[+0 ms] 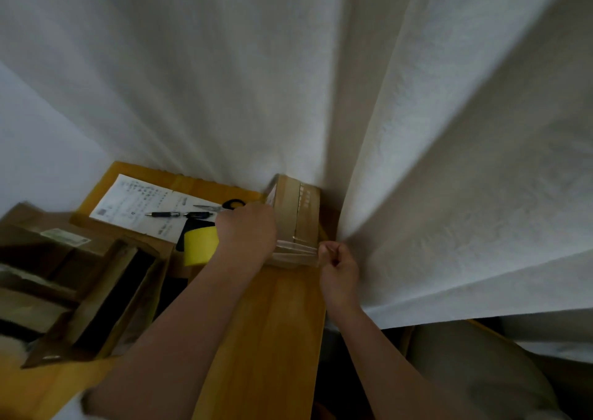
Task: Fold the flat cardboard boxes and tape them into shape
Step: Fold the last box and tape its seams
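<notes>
A small brown cardboard box (pixel 301 211) stands folded into shape on the wooden table (pixel 272 317), against the white curtain. A strip of clear tape (pixel 296 249) stretches across its near end. My left hand (pixel 245 230) lies curled over the box's left side, and what it holds is hidden. My right hand (pixel 337 264) pinches the right end of the tape strip just off the box's near right corner.
A yellow tape roll (pixel 200 246) lies left of my left hand. Black-handled scissors (pixel 224 206) and a pen (pixel 179 214) rest on a printed sheet (pixel 138 201). A large open cardboard carton (pixel 73 288) fills the left. The white curtain (pixel 417 131) hangs behind and to the right.
</notes>
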Motion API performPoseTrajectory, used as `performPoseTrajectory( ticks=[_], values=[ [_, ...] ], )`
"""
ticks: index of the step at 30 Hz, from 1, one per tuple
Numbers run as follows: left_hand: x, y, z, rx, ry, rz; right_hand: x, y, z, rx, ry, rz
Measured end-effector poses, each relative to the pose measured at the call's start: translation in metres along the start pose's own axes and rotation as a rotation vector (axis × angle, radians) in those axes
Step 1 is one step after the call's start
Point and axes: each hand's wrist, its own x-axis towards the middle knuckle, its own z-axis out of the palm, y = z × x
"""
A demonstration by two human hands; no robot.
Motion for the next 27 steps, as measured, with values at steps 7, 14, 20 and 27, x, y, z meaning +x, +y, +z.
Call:
performPoseTrajectory(
  ticks=[7, 14, 20, 27],
  values=[
    [0.006, -0.002, -0.001, 0.037, -0.03, 0.046, 0.006, -0.004, 0.004, 0.032, -0.048, 0.037],
    [0.016, -0.008, 0.004, -0.035, -0.088, 0.052, 0.01, 0.002, 0.01, 0.071, -0.038, 0.111],
    [0.024, -0.001, 0.0, -0.097, -0.132, 0.048, 0.011, 0.007, 0.012, 0.169, 0.025, 0.247],
    [0.023, 0.01, -0.007, -0.052, -0.102, 0.032, 0.015, 0.009, 0.013, 0.442, 0.097, 0.387]
  ],
)
